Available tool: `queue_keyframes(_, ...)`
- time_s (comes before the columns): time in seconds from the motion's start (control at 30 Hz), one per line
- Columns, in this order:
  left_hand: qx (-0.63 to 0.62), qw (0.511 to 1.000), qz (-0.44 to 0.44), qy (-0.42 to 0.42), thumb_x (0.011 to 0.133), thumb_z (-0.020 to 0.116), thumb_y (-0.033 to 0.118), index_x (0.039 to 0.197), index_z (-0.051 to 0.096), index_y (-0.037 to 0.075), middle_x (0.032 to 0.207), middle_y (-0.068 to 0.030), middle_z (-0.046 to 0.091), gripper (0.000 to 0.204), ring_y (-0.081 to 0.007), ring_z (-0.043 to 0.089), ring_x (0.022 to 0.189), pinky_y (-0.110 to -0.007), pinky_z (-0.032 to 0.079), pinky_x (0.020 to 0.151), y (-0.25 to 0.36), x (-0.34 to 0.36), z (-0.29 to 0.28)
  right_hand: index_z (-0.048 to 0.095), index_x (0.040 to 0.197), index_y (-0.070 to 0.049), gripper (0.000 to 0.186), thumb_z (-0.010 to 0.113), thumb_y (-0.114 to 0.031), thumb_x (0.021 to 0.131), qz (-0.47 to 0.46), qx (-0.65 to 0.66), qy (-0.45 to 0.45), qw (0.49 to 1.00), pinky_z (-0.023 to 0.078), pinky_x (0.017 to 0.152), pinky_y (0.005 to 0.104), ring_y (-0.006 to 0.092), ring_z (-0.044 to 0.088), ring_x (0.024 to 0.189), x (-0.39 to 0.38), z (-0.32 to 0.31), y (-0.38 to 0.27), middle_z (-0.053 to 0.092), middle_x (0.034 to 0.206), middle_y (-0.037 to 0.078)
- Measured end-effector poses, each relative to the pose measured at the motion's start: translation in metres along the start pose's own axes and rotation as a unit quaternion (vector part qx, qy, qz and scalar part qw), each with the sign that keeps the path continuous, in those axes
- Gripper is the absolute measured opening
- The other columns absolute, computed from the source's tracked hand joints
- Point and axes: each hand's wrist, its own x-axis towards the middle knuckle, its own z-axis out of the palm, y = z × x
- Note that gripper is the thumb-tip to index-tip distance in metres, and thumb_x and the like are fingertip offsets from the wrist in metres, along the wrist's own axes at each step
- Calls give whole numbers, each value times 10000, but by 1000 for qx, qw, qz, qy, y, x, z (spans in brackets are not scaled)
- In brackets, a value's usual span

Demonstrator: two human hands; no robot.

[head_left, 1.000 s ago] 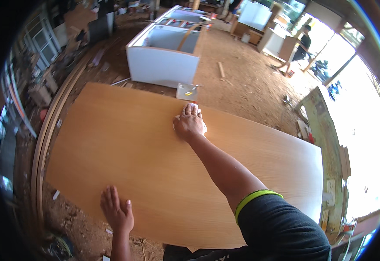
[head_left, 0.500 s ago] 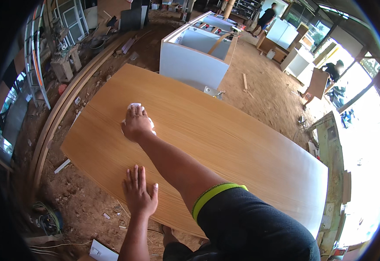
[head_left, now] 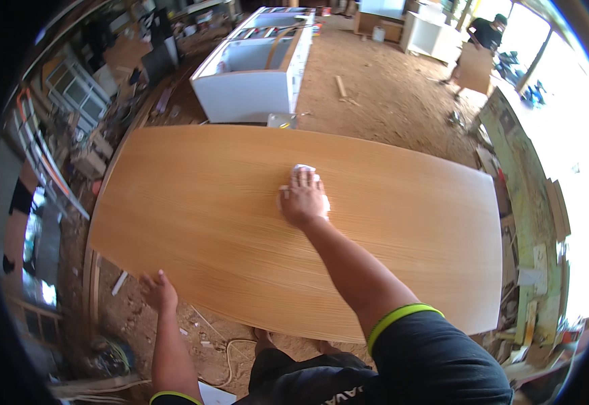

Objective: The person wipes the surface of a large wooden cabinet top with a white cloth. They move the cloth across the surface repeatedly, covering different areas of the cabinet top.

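Observation:
A wide wood-grain panel [head_left: 409, 229] lies flat in front of me. My right hand [head_left: 302, 201] presses a crumpled white cloth [head_left: 303, 169] onto the panel's middle, fingers resting over it and arm stretched forward. Down at the near left edge of the panel is my left hand [head_left: 159, 290], slightly blurred, with its fingers apart and nothing visible in it.
Beyond the panel stands a white cabinet carcass [head_left: 240, 94]. A co-worker [head_left: 483, 34] at upper right holds a board [head_left: 475, 67]. Weathered planks [head_left: 537, 263] line the right; ladders [head_left: 48, 155] and clutter lie left. A cable [head_left: 230, 358] crosses the floor below.
Since half a second ago my right hand and the cloth have moved rightward to the panel's middle. My left hand has shifted to the near left edge. The camera's angle has turned.

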Motion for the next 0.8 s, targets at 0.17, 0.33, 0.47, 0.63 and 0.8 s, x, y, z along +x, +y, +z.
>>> queue_keyframes(0.17,-385,893,-146,-183,1039,302,819,1576,490,-3,1607,-142,545,1000,-343,519,1461,-472,391,1209,-16,3,31,346,1649,35,726,339,-438,1098,172,-19,60,983,188,1330,496,396,251,1628,-92,-70,216,316,1738,225)
queue_keyframes(0.33,-534,794,-230,-176,1089,305,725,1490,531,-78,1496,-176,631,926,-365,626,1344,-491,515,1110,-3,-7,46,384,1633,33,727,374,-454,1094,301,-121,118,939,221,1322,474,374,302,1613,-213,-125,401,369,1709,237)
queue_keyframes(0.47,-597,760,-222,-128,1095,328,702,1492,504,-110,1495,-206,622,921,-372,630,1336,-508,519,1111,25,-25,54,400,1622,19,692,404,-426,1092,334,-107,143,926,280,1303,466,398,321,1596,-287,-156,477,381,1707,214)
queue_keyframes(0.63,-640,726,-232,-95,1138,319,605,1475,485,-147,1487,-239,613,840,-392,674,1261,-507,577,1057,46,-52,43,330,1646,39,745,374,-452,1087,383,-179,78,903,230,1317,492,424,257,1613,-296,-160,445,298,1742,227)
queue_keyframes(0.8,-650,715,-228,-121,1127,380,596,1415,543,-130,1408,-215,671,797,-375,714,1184,-510,619,973,56,-87,28,256,1664,70,775,316,-446,1089,269,-50,17,962,140,1336,534,453,193,1632,-256,-114,307,233,1759,253)
